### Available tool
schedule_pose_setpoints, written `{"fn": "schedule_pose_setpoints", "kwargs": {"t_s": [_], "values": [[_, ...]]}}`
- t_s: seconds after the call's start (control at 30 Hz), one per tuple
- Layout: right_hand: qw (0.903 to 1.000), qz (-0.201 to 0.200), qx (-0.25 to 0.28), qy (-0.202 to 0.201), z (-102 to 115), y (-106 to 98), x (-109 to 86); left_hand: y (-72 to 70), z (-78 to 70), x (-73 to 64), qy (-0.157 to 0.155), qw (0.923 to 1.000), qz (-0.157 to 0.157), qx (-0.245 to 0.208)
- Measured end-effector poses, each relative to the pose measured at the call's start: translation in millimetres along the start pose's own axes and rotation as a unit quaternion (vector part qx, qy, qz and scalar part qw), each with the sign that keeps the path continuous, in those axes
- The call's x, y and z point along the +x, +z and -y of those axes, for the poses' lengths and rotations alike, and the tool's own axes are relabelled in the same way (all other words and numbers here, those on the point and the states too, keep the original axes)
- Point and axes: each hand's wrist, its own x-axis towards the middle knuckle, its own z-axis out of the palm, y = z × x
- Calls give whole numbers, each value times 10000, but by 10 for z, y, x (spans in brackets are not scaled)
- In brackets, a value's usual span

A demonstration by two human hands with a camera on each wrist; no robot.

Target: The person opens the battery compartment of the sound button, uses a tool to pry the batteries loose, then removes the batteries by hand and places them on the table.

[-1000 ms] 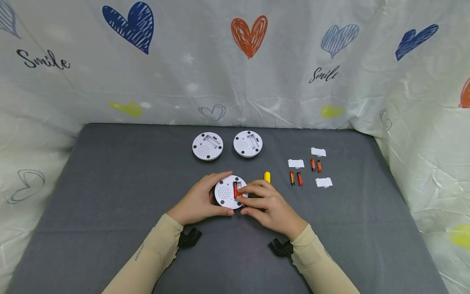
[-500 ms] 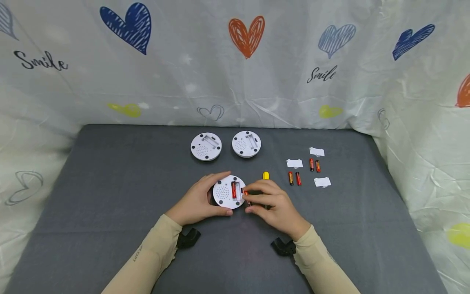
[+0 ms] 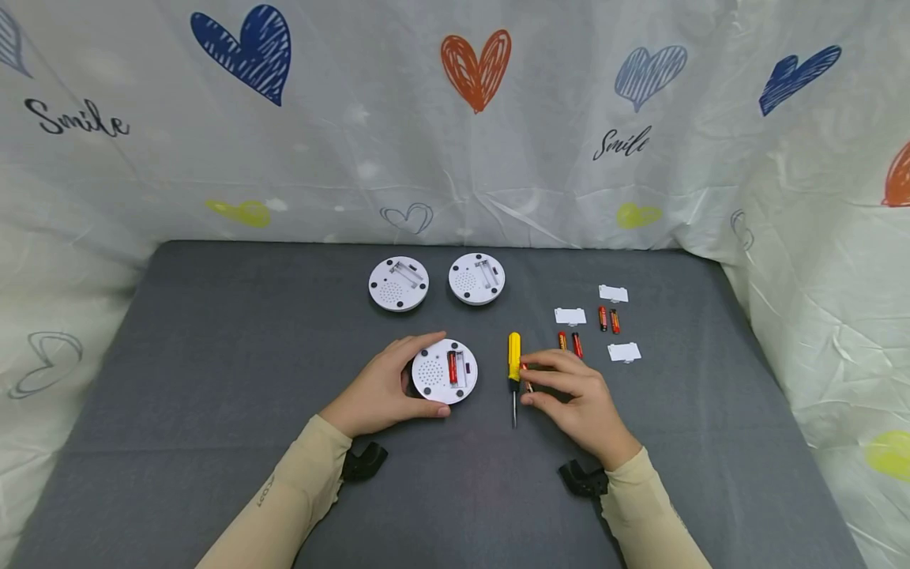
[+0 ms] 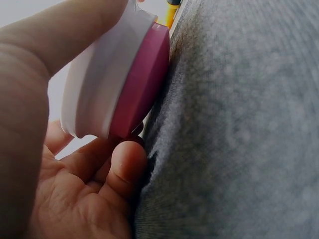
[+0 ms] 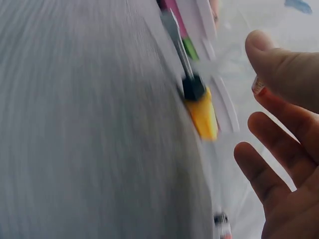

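My left hand (image 3: 394, 387) grips a round white device (image 3: 434, 387) by its edge, thumb at the near side and fingers at the far side. Its face shows speaker holes, dark feet and a two-slot battery compartment with one red battery (image 3: 452, 367) in the left slot. In the left wrist view the device's lower part (image 4: 142, 82) is pink. Between thumb and fingertips my right hand (image 3: 583, 399) pinches another small red battery (image 3: 527, 378), mostly covered by the fingers. That hand is just right of a yellow-handled screwdriver (image 3: 514, 356) lying on the table.
Two more round white devices (image 3: 399, 283) (image 3: 477, 278) lie at the back, their compartments uncovered. To the right are three white battery covers (image 3: 570, 316) and several red batteries (image 3: 614, 321). A hanging cloth (image 3: 341, 142) with printed hearts borders the grey table (image 3: 249, 316).
My right hand has lifted the battery out of the device's right slot and carried it rightward past the screwdriver. The left hand still holds the device in about the same place.
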Motion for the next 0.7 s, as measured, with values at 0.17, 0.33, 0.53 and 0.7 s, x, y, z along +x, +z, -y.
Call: {"fn": "schedule_pose_setpoints", "kwargs": {"t_s": [0.17,0.33,0.53,0.7], "values": [[9990,-258,-211,291,-82,-220,-148,13,8,15,12,10000,24,-26],[9970,-459,-445,447,-145,-430,-295,21,14,22,9,10000,40,-54],[9906,-559,-735,1007,-198,-652,-475,16,2,29,25,10000,21,-49],[9837,-782,-939,1318,-249,-781,-565,9,2,14,-5,10000,-5,-21]]}}
